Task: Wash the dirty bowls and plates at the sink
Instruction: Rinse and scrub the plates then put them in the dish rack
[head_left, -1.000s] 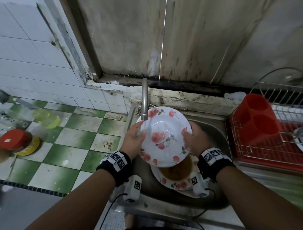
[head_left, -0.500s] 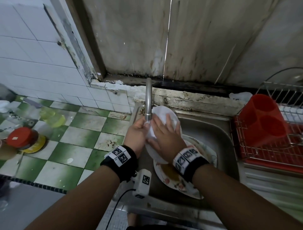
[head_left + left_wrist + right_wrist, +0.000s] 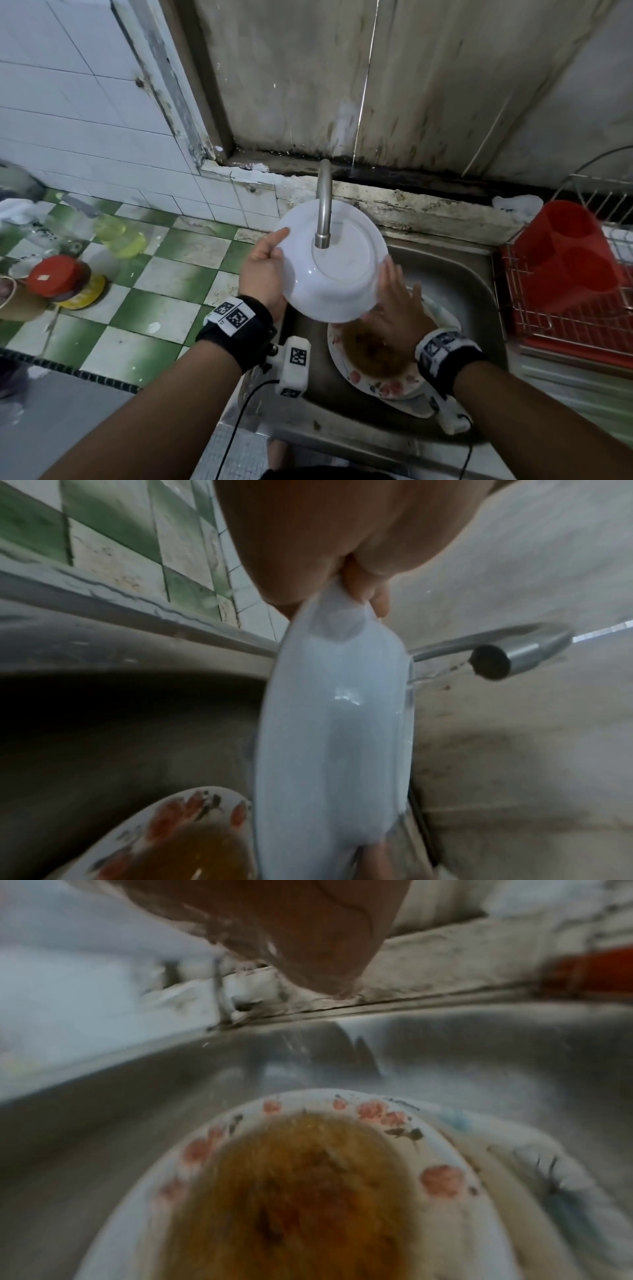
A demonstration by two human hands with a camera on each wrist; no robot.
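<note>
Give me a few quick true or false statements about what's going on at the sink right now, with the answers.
1. The left hand grips the white plate by its rim. True.
2. That plate shows its floral face to the head camera. False: its plain white underside faces up.
3. A plate with brown residue lies in the sink. True.
4. The red holder stands left of the sink. False: it sits in the rack on the right.

A plate [image 3: 339, 274] sits under the tap [image 3: 323, 205], above stacked plates [image 3: 383, 377] in the sink [image 3: 479, 291]; rack [image 3: 565, 308] to the right.
</note>
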